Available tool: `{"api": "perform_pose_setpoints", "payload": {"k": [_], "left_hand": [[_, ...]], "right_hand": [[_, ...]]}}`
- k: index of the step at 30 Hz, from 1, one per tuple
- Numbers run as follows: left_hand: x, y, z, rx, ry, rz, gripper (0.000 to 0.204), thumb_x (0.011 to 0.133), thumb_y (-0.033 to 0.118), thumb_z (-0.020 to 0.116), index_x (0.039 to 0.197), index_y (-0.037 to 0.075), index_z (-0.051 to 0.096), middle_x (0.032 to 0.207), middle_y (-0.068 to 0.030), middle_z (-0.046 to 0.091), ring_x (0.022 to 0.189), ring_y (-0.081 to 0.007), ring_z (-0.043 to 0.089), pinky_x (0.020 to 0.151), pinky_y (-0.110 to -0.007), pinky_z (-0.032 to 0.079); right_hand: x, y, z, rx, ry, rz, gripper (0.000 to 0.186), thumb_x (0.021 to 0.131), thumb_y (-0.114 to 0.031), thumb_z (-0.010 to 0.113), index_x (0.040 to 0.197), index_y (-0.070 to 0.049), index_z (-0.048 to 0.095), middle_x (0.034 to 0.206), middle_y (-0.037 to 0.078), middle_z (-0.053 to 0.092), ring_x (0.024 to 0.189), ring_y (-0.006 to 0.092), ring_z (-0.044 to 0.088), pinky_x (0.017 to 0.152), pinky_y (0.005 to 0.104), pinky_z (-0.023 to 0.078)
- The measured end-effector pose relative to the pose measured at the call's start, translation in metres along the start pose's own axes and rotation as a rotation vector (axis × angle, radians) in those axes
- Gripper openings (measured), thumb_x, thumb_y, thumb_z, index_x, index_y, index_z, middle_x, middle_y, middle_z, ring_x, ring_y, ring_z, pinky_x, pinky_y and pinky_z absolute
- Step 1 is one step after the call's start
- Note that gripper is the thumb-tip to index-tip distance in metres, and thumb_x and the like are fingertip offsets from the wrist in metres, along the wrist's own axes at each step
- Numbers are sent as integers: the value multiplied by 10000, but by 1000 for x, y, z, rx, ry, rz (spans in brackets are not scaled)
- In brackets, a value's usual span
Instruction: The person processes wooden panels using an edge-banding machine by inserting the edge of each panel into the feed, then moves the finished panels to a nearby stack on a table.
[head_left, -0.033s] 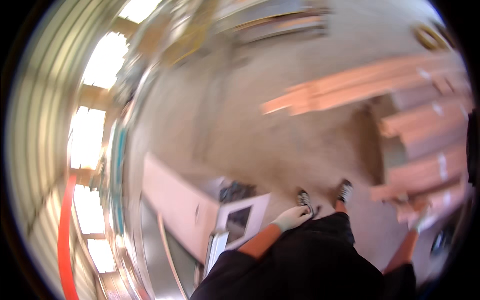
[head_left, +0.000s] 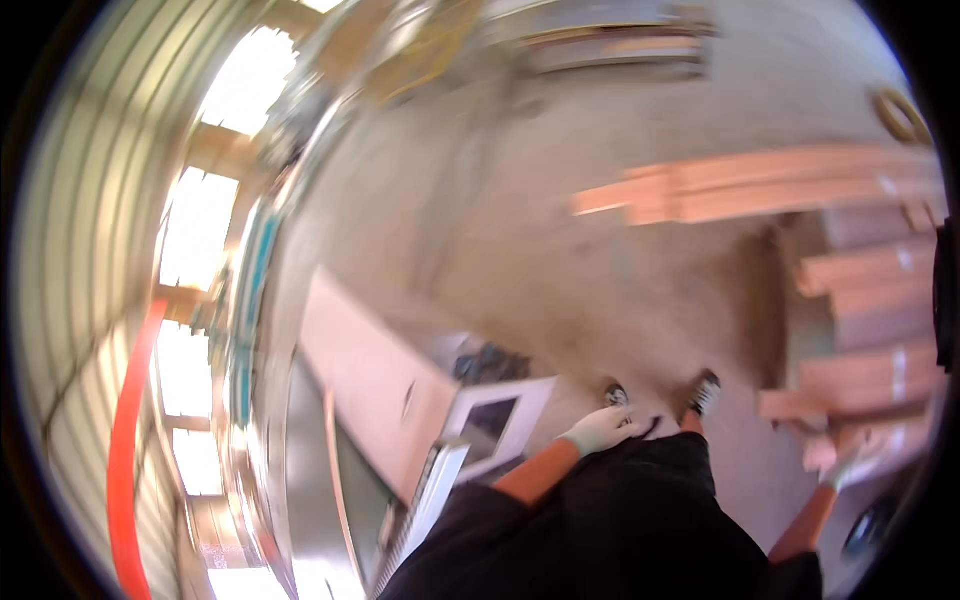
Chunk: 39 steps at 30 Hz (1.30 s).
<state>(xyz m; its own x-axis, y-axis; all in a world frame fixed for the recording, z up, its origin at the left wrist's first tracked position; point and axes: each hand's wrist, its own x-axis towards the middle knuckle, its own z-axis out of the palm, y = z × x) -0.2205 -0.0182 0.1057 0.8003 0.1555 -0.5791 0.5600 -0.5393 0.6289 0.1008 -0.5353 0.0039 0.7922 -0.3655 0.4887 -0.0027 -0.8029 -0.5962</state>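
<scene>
My left hand (head_left: 598, 430), in a pale glove, is held in front of my dark shorts with its fingers curled closed. A short dark curved piece (head_left: 652, 426) shows just past the fingertips; what it belongs to is hidden. My right hand (head_left: 852, 468), also gloved, reaches out at the lower right. It is nearest to the low stack of pinkish-brown long packages (head_left: 865, 380), and blur hides its fingers. I cannot tell whether it touches the stack.
At left stands a pale cabinet-like box (head_left: 375, 375) with a dark opening in its end, beside a grey surface (head_left: 310, 470). More long packages (head_left: 740, 185) lie ahead right. A low bench (head_left: 610, 45) and a ring-shaped coil (head_left: 900, 117) are farther off.
The whole view has swung, so the packages, box and bench sit farther right in the picture. Both hands keep nearly the same pose against my body.
</scene>
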Motion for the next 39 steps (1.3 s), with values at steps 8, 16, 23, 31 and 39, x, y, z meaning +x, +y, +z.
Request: {"api": "perform_pose_setpoints", "payload": {"k": [8, 16, 23, 31, 39], "left_hand": [[-90, -56, -64, -40, 808, 108, 413, 919, 236, 578, 1245, -18, 578, 1181, -223, 636, 1126, -394, 579, 973, -462, 457], [-311, -232, -95, -16, 1424, -292, 361, 872, 202, 627, 1171, -1, 627, 1153, -235, 644, 1066, -401, 607, 938, -468, 481], [-435, -375, 31, -294, 1221, -940, 508, 891, 379, 594, 1230, 1, 612, 1201, -235, 630, 1144, -398, 577, 992, -467, 454], [-467, -408, 42, -406, 1323, -880, 493, 869, 351, 639, 1225, 10, 618, 1257, -210, 611, 1203, -372, 550, 1030, -458, 435], [-541, -529, 34, -146, 1452, -1169, 601, 820, 337, 701, 1315, 35, 540, 1362, -205, 531, 1279, -387, 472, 1064, -481, 406]], "right_hand": [[-60, -267, 61, 708, -529, -140, 520, 953, 16, 483, 1465, -20, 402, 1437, 142, 479, 1249, 238, 518, 1059, 360, 410], [-269, -437, 52, 869, -1231, -176, 489, 881, 109, 383, 1326, -10, 545, 1308, 84, 569, 1204, 199, 541, 1073, 332, 393], [-499, -580, -86, 833, -1627, -1299, 364, 832, -74, 622, 1188, -1, 620, 1171, 180, 642, 1118, 348, 606, 989, 429, 468], [-579, -633, -129, 669, -1884, -1818, 286, 858, -295, 620, 979, -40, 663, 1014, 151, 688, 943, 361, 648, 826, 436, 516], [-589, -623, -119, 722, -1900, -1608, 228, 878, -267, 603, 777, -74, 671, 841, 113, 707, 795, 334, 677, 725, 415, 540]]}}
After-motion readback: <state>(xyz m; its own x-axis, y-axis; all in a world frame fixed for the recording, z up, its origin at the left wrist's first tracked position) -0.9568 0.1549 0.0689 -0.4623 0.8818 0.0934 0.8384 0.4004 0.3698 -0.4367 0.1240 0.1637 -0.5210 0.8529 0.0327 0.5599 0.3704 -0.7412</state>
